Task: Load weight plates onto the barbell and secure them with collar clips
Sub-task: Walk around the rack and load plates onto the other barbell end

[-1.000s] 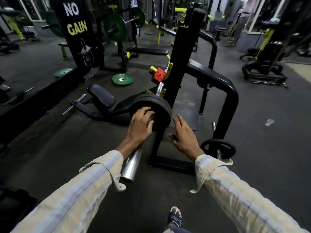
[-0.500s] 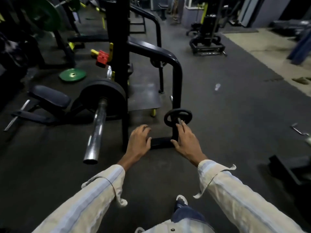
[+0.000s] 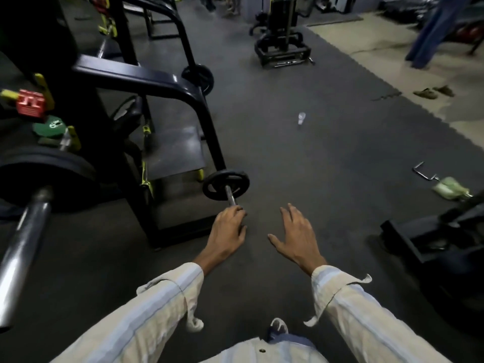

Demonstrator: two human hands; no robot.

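A small black weight plate point(image 3: 225, 185) sits on a short steel storage peg point(image 3: 231, 196) low on the black rack point(image 3: 167, 85), just above the dark rubber floor point(image 3: 327, 163). The left hand point(image 3: 227, 233) reaches toward the free end of that peg; its fingers point(image 3: 237, 211) are curled loosely at the peg's tip, and whether they actually touch or grip it cannot be told. The right hand point(image 3: 294, 235) hovers just beside the left, palm down, fingers spread wide and holding nothing.

At the left edge, the chrome barbell sleeve point(image 3: 22, 239) juts toward the camera with a large black weight plate point(image 3: 47, 176) already slid on. Above it, a red collar clip point(image 3: 31, 104) rests high on the rack, near a green plate point(image 3: 49, 126) lying behind. A second small black plate point(image 3: 199, 76) hangs on the rack's far side. A clear plastic bottle point(image 3: 301, 118) lies on the floor well apart from the hands, and a metal handle point(image 3: 424, 172) lies off to the right.
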